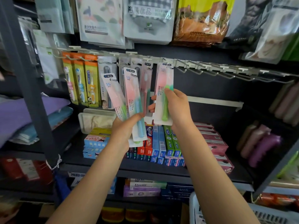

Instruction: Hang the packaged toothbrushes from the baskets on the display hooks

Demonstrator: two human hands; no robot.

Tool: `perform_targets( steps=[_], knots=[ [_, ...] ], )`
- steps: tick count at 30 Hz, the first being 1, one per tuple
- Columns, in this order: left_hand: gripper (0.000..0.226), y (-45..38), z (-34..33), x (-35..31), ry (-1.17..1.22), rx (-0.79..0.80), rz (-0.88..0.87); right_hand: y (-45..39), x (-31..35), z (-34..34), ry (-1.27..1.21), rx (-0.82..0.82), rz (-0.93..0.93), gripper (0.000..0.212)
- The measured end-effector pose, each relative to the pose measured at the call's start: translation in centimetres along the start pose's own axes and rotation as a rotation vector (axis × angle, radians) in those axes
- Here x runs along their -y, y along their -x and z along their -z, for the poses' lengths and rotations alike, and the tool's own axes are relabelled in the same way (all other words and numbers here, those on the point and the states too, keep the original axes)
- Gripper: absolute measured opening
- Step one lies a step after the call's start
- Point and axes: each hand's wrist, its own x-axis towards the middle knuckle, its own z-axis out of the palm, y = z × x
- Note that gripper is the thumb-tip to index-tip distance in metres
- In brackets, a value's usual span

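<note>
My left hand grips a fan of packaged toothbrushes, pink-and-white cards with blue and green handles, tilted in front of the hook rail. My right hand pinches a single pack with a green toothbrush, held upright, its top hole at a hook on the rail. Behind them hang a pink-handled pack, grey packs and orange-and-green children's toothbrush packs. To the right, several hooks stand bare.
Toothpaste boxes are stacked on the shelf below my hands. A white basket shows at the bottom right. Towel packs hang above the rail. A dark upright post stands at the left beside folded cloths.
</note>
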Motion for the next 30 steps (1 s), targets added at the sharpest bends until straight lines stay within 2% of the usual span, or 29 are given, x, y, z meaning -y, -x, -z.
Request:
perform_targets(
  steps=[7,13,17,20,24,30],
  knots=[
    [0.043,-0.6,-0.2,0.3,-0.004,-0.009,-0.008,-0.2,-0.5,0.2,-0.039,0.013,-0.023,0.027],
    [0.046,-0.8,-0.3,0.4,-0.008,-0.009,-0.020,-0.4,-2.2,0.2,0.029,-0.013,0.011,0.026],
    [0.065,-1.0,-0.7,0.5,-0.010,-0.007,0.002,-0.9,-2.0,0.3,0.021,-0.016,-0.001,0.023],
    [0.071,-0.8,-1.1,0.6,-0.011,-0.005,0.007,-1.2,-2.3,0.5,0.053,-0.049,-0.025,0.028],
    [0.043,-0.7,-1.0,1.0,-0.016,-0.049,0.005,-1.0,-3.9,1.0,0.132,-0.080,-0.062,0.037],
    [0.042,-0.9,-0.7,1.4,-0.007,-0.075,0.003,0.9,-7.3,2.0,0.197,-0.021,-0.144,0.018]
  ],
)
